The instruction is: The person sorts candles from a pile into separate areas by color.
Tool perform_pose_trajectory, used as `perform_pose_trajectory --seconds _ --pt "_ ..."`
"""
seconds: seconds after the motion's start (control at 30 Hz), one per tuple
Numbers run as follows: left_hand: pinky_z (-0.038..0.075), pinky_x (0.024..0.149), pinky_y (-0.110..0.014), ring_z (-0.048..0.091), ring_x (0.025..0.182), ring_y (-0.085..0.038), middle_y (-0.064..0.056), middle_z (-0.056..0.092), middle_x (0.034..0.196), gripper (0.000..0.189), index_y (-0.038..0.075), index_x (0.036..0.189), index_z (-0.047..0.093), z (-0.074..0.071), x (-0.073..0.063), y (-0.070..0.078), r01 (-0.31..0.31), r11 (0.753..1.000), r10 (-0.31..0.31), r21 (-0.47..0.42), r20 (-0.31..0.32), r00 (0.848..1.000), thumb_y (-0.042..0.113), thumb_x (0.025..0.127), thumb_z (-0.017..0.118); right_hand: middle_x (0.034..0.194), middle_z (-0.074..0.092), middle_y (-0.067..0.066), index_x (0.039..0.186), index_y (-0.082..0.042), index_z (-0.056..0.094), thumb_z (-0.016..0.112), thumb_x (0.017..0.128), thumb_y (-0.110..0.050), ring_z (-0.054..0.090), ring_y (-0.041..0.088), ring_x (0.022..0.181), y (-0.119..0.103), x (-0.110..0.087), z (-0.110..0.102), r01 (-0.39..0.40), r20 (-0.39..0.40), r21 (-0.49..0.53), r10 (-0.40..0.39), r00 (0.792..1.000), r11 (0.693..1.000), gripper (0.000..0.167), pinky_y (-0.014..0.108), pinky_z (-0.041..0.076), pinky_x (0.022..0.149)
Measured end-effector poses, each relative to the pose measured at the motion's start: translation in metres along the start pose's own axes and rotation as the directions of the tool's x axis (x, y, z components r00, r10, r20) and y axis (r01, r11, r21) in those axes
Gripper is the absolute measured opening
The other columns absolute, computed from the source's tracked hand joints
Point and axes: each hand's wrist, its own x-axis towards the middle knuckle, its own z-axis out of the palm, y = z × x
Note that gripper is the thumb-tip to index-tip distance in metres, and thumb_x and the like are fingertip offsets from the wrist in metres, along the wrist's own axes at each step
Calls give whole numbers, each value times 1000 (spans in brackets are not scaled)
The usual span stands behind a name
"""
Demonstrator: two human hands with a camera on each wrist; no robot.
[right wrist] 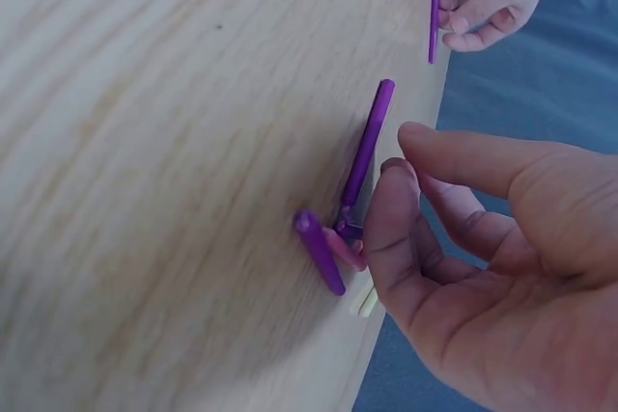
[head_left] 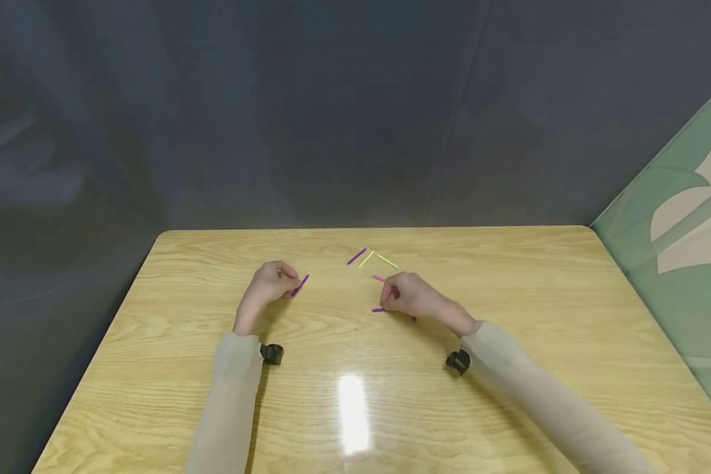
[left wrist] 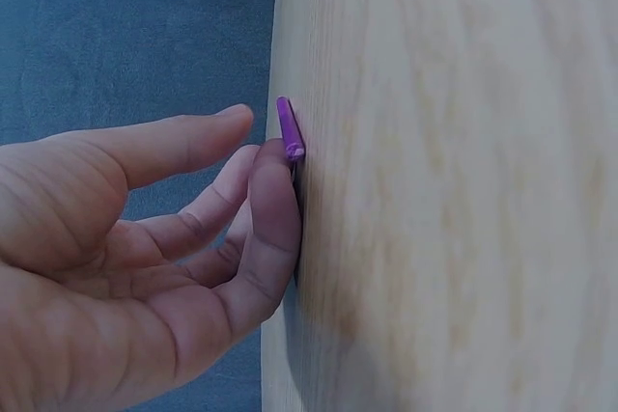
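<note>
My left hand point(head_left: 270, 283) is at the left of the small sticks, fingers bent, one fingertip touching a purple stick point(head_left: 301, 285) on the table. In the left wrist view the thumb stands apart from that purple stick point(left wrist: 290, 129). My right hand point(head_left: 411, 295) hovers over several sticks, its thumb and forefinger close together, with nothing visible between them. Below it in the right wrist view lie a long purple stick point(right wrist: 369, 142), a shorter purple stick point(right wrist: 320, 253) and a pink stick point(right wrist: 345, 249). In the head view the right hand partly hides these.
Farther back on the wooden table point(head_left: 498, 263) lie another purple stick point(head_left: 357, 256) and two yellow sticks point(head_left: 387, 261). A dark curtain point(head_left: 355, 118) hangs behind the far edge, and a patterned cloth point(head_left: 681, 217) is at the right.
</note>
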Motion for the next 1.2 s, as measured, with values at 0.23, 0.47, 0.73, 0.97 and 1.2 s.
perform_pose_trajectory --seconds 0.23,0.47,0.73,0.97,1.2 --pt "55 69 -30 65 78 -24 -15 63 89 15 -6 103 62 1 2 -1 1 1000 -1 1 -7 1000 4 92 62 71 61 -2 80 -5 67 71 81 3 52 10 66 -2 0 3 -28 22 -24 29 999 999 9 24 46 62" --pt "56 71 -30 66 79 -25 -19 66 91 17 -9 104 63 0 2 -1 -1 1000 1 6 -4 1000 4 92 63 74 61 -2 80 -4 67 71 82 3 53 11 69 -3 1 10 -29 27 -69 31 999 997 8 25 47 66" --pt "55 72 -32 65 80 -26 -18 66 93 20 -7 107 62 1 0 5 5 999 -4 36 -12 1000 7 92 63 71 61 -3 79 -4 69 70 80 3 50 10 67 -4 1 12 -18 10 -81 19 1000 997 8 25 45 65" --pt "53 70 -31 64 77 -25 -17 66 91 19 -4 105 63 3 1 5 -5 998 5 55 -5 1000 11 92 63 70 62 -4 79 -4 70 68 84 1 50 9 65 -9 4 11 -19 39 -63 22 999 998 8 24 46 66" --pt "54 71 -33 65 78 -26 -16 66 90 18 -4 104 64 1 -1 5 4 998 -3 59 -10 1000 10 92 63 75 65 -1 84 -2 71 67 87 0 50 9 65 -18 14 11 -41 72 13 40 997 999 5 30 48 79"
